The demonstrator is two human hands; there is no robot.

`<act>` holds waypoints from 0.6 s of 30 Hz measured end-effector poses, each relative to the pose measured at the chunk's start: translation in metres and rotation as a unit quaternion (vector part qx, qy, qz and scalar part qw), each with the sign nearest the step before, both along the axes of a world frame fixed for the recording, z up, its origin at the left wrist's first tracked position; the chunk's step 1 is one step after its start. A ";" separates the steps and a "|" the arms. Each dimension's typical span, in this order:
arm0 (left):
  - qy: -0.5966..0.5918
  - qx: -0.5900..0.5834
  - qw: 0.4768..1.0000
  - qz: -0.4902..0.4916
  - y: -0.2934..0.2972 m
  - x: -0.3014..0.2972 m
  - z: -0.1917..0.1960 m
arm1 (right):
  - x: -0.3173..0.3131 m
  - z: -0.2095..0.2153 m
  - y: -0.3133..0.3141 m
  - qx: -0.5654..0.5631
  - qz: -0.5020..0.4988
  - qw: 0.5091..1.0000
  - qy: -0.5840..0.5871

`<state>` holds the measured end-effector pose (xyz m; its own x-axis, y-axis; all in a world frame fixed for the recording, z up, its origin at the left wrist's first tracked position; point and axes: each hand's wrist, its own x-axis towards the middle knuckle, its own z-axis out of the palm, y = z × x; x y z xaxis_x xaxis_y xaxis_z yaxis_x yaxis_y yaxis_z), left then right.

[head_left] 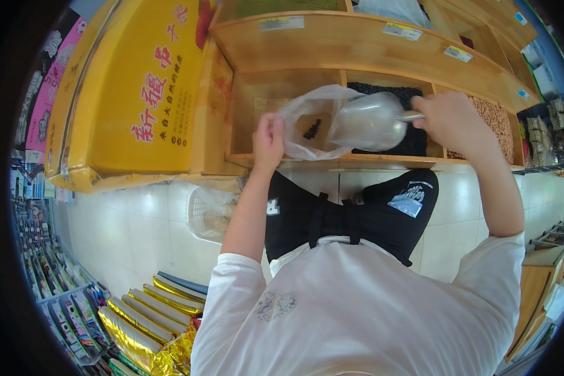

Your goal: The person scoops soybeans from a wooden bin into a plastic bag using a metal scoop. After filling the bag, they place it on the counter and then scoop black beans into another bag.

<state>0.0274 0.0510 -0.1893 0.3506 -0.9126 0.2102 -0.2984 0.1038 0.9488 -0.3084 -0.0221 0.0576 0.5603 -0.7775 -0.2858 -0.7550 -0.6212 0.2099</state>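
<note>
My left hand (pixel 269 141) is closed on the rim of a clear plastic bag (pixel 289 145), which hangs with its mouth spread over the wooden bin. The handle of a metal scoop (pixel 377 121) is gripped in my right hand (pixel 450 119). The scoop's front edge is inside the bag's mouth. A small cluster of dark beans (pixel 313 130) shows within the bag's outline. Beneath the scoop, black beans (pixel 413 145) fill a middle compartment. Light brown nuts, perhaps peanuts (pixel 496 128), lie in the compartment to the right.
A yellow printed box (pixel 169 37) stands left of the wooden display bin (pixel 332 47), whose upper tiers carry price tags. A white plastic basket (pixel 197 219) is on the tiled floor by my left arm. Gold-wrapped packs (pixel 141 319) lie at lower left.
</note>
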 end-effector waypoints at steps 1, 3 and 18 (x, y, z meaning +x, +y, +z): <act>-0.017 -0.017 1.000 -0.006 -0.001 0.000 0.001 | -0.021 -0.002 -0.004 0.012 -0.007 1.000 -0.022; -0.030 -0.018 0.999 -0.021 -0.001 -0.001 0.003 | -0.063 -0.014 -0.005 0.064 -0.067 0.989 -0.114; 0.043 -0.001 0.999 -0.002 -0.008 0.008 -0.007 | -0.129 -0.158 -0.003 -0.065 -0.150 0.959 -0.234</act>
